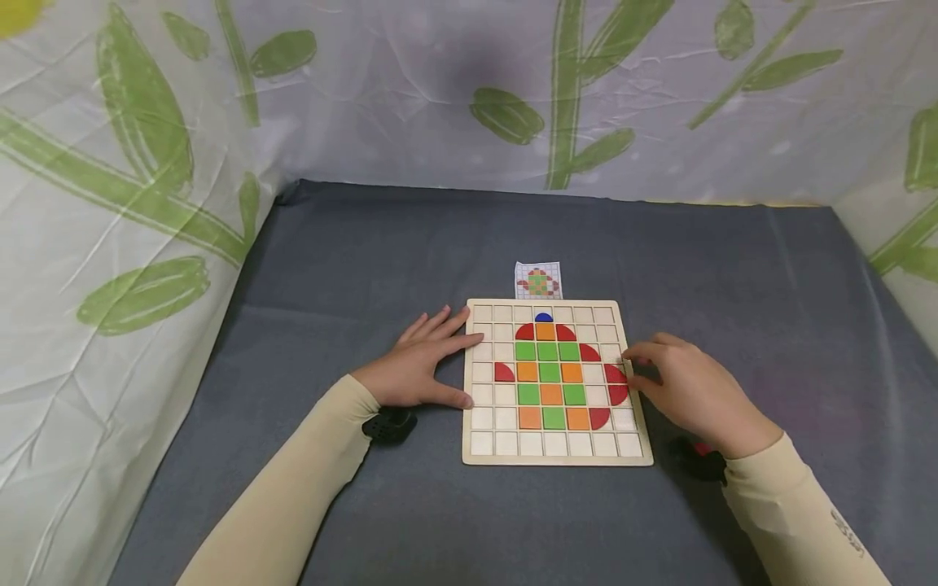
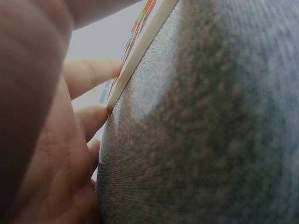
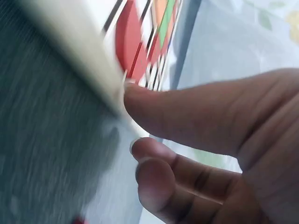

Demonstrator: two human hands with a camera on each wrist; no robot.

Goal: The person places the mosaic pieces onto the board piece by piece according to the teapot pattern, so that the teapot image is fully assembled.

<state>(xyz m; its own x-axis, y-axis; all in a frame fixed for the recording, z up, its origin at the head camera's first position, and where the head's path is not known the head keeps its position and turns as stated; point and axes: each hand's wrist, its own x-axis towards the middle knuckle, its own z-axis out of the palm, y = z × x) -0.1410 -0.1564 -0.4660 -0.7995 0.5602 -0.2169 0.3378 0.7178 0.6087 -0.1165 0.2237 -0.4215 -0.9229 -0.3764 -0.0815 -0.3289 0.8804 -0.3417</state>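
A wooden grid board [image 1: 557,461] lies flat on the grey cloth. Orange squares [image 1: 551,395], green squares [image 1: 548,352], red quarter-round pieces [image 1: 599,418] and a blue half-round piece [image 1: 543,318] fill some of its cells. With fingers spread, my left hand [image 1: 419,365] rests against the board's left edge, thumb and fingertips on the rim. At the right edge, my right hand [image 1: 689,391] touches the rim beside two red quarter-rounds [image 1: 617,384]. Its thumb [image 3: 159,105] and bent fingers stand apart, and nothing shows between them.
A small printed pattern card [image 1: 538,281] lies just behind the board. Close to the right wrist, a small red thing [image 1: 702,448] shows on the cloth. Sheets with green leaf prints [image 1: 506,115] enclose the back and sides of the grey-covered table [image 1: 396,252].
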